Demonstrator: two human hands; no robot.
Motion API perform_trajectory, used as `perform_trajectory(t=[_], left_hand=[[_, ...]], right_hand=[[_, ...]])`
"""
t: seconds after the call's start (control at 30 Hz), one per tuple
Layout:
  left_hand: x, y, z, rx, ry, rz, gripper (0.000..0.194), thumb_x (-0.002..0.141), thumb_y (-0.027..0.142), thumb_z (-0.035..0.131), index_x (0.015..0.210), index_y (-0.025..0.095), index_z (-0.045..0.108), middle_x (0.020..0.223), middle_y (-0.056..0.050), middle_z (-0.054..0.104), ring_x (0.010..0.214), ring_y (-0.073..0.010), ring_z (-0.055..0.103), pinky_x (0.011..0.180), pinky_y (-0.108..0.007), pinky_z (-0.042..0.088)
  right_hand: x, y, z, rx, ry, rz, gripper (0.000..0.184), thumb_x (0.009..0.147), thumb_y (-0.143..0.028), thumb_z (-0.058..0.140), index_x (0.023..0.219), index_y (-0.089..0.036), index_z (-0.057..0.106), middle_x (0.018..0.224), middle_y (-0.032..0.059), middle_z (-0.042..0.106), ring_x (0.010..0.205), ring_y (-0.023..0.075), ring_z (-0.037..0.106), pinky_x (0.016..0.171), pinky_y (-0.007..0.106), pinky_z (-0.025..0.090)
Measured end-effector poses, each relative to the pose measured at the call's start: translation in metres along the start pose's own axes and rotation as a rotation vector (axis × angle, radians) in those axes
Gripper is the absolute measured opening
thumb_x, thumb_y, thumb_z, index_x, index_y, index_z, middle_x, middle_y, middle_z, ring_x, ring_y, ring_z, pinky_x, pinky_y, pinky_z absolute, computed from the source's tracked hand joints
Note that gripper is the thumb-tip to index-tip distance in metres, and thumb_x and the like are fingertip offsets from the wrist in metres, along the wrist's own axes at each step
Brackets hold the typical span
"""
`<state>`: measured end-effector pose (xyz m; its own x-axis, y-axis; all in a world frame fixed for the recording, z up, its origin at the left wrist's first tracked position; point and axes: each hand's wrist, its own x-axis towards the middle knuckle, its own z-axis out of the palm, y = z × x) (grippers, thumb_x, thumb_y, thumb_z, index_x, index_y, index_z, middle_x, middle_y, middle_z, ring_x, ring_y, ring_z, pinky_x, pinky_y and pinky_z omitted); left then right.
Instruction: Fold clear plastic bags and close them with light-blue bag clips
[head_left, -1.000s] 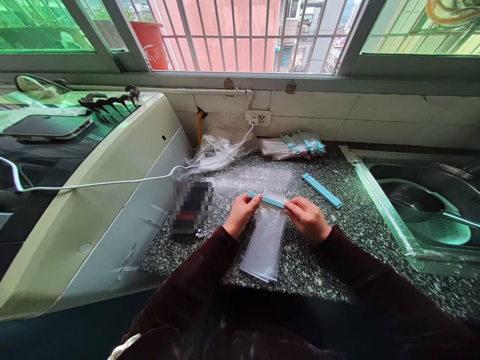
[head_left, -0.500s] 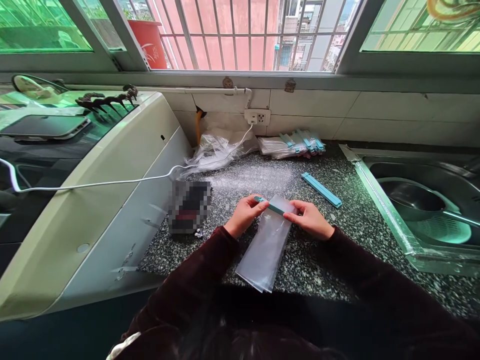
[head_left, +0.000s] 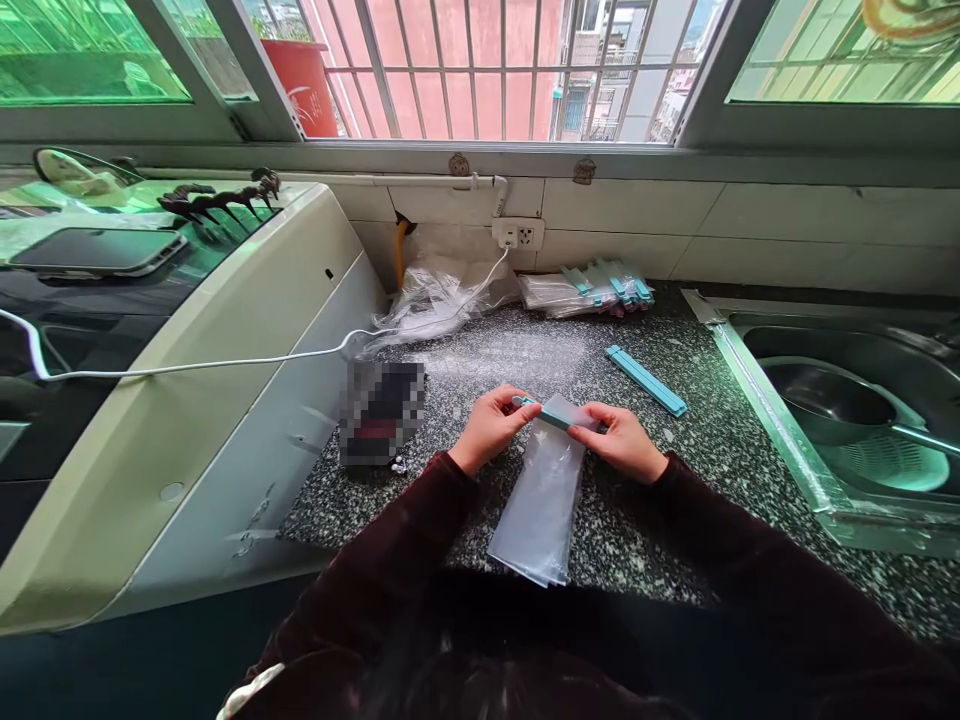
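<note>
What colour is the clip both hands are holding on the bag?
Light blue clip, clearest in the head view.

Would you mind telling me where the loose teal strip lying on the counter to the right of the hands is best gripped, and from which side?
Probably the teal strip is best pinched across its narrow width near the middle, coming from above. It lies flat and diagonal on the granite counter, apart from other things, so thumb and finger should straddle its long edges; a middle grip would likely keep the long, thin piece balanced. The right hand is nearest.
</note>
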<state>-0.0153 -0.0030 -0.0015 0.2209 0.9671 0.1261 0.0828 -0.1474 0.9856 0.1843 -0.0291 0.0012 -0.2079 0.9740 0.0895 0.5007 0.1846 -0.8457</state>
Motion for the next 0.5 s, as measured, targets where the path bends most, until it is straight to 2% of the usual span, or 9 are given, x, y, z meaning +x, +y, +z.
perform_trajectory(t=[0.27, 0.5], left_hand=[[0.0006, -0.0022, -0.0015, 0.052, -0.011, 0.07, 0.027, 0.068, 0.041, 0.065, 0.064, 0.014, 0.064, 0.06, 0.002, 0.046, 0.057, -0.01, 0.04, 0.056, -0.024, 0.031], [0.001, 0.0001, -0.002, 0.062, -0.007, 0.079, 0.029, 0.068, 0.042, 0.067, 0.06, 0.014, 0.064, 0.058, 0.002, 0.047, 0.057, -0.0101, 0.04, 0.056, -0.024, 0.031]], right_hand=[[-0.0007, 0.0003, 0.0008, -0.013, 0.013, -0.035, 0.023, 0.07, -0.04, 0.059, 0.067, -0.016, 0.059, 0.062, -0.0003, 0.055, 0.057, 0.0112, 0.044, 0.055, 0.023, 0.037], [-0.0003, -0.0016, 0.0007, -0.002, 0.012, -0.03, 0.024, 0.07, -0.04, 0.059, 0.065, -0.017, 0.057, 0.061, -0.0006, 0.054, 0.057, 0.0113, 0.045, 0.054, 0.023, 0.038]])
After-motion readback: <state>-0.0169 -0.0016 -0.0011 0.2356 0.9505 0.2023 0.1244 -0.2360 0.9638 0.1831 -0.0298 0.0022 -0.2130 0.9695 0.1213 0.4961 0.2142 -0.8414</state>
